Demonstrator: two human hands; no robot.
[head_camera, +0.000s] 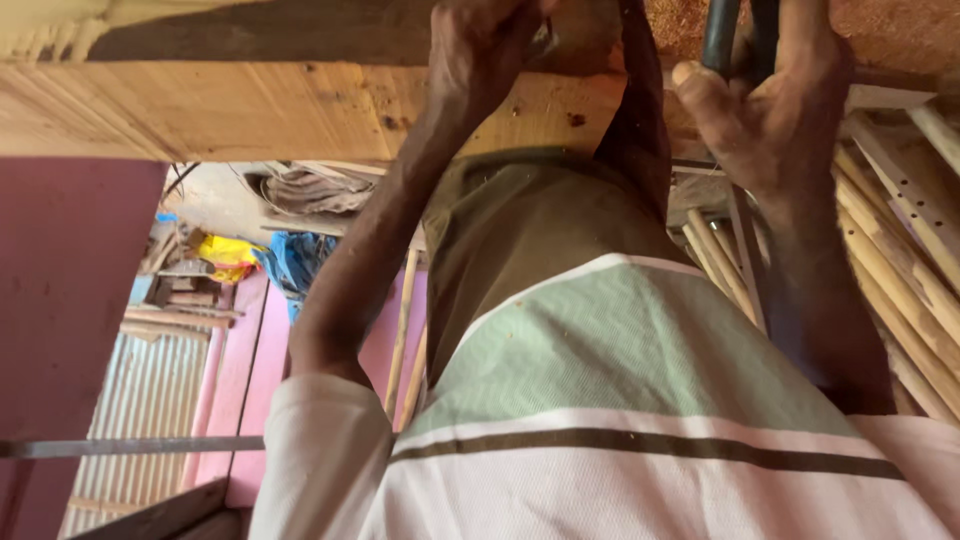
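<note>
Nearest the camera is the person's own striped shirt (620, 440), pale pink with a green band and a thin brown stripe, filling the lower part of the view, with olive trousers (520, 230) beyond it. From the short sleeves both bare forearms reach away toward the top of the frame. The left hand (485, 45) is curled closed at the far edge of a pale wooden board (250, 110) that runs across the upper left; something small and greyish shows at its fingers, but what it is cannot be told. The right hand (775, 105) sits apart from it on the other side, thumb spread out wide and fingers bent loosely around a dark upright bar (722, 35); whether it truly grips the bar cannot be told. The board lies directly under the left hand and stops short of the right one, with a dark strip of cloth hanging between them. Past the right hand lies a stack of light wooden slats (900, 260). Farther off at lower left are pink painted panels (60, 300), corrugated metal sheeting (150, 390), and a yellow and blue heap (260, 255).
</note>
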